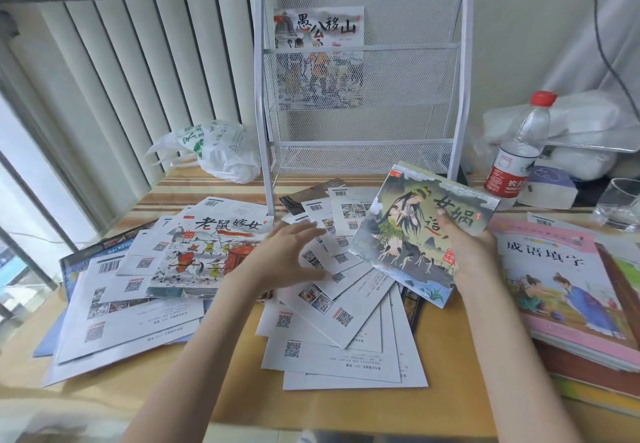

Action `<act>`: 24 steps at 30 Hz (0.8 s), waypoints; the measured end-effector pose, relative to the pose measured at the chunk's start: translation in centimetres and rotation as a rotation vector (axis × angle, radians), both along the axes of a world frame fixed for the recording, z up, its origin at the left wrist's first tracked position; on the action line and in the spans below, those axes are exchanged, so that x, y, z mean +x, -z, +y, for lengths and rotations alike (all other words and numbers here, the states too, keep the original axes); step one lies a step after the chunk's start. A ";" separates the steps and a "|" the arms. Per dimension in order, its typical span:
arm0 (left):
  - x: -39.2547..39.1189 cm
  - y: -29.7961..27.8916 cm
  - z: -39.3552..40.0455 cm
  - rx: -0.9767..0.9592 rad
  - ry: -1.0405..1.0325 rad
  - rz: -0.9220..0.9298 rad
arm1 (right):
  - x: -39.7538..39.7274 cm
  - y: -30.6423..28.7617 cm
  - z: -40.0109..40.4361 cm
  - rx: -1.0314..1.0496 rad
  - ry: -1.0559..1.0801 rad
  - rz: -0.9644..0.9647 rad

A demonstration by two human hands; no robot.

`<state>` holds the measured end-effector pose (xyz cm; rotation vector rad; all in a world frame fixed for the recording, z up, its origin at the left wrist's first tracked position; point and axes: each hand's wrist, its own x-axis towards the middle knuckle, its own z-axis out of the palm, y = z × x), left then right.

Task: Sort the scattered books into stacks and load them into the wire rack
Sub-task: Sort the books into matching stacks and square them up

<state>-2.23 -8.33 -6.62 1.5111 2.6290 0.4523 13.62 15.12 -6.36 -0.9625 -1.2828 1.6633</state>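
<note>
Gripping a picture book (pixel 415 224), right hand (pixel 474 252) mostly hidden behind it, left hand (pixel 287 255) fingers released, blurred

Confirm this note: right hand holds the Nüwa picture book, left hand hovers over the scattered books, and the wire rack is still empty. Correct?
Not quite. The head view shows the wire rack already holds one picture book in its upper pocket. The rest stands: right hand holds the Nüwa book, left hand hovers over the scattered books.
</note>
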 end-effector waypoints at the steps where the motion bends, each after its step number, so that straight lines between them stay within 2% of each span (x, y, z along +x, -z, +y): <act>1: 0.0 -0.2 0.8 -0.044 0.019 -0.065 | 0.1 0.0 0.0 -0.014 0.000 -0.014; 3: -0.2 -0.1 1.7 -0.155 -0.017 -0.156 | 0.2 0.1 0.1 -0.032 -0.007 -0.036; 7: 0.1 1.0 1.6 -0.291 -0.067 -0.109 | 0.2 0.2 0.3 -0.038 -0.014 -0.086; 15: 3.9 -0.2 0.4 -0.312 -0.036 -0.090 | -0.1 0.6 0.9 -0.031 0.078 -0.091; 17: 3.6 -1.4 1.5 -0.165 -0.066 -0.083 | -0.2 0.5 1.1 -0.094 0.093 -0.042; 19: 3.1 -1.8 3.3 0.002 -0.065 0.048 | -0.2 0.2 1.4 -0.120 0.097 -0.044; 20: 2.9 -1.5 4.3 0.009 -0.034 0.065 | -0.2 0.2 1.6 -0.114 0.094 -0.062; 22: 3.4 -0.3 5.6 -0.095 0.027 -0.018 | 0.0 0.2 1.9 -0.088 0.085 -0.089; 24: 4.3 1.0 5.9 -0.203 0.029 -0.027 | 0.3 0.3 2.5 -0.066 0.096 -0.096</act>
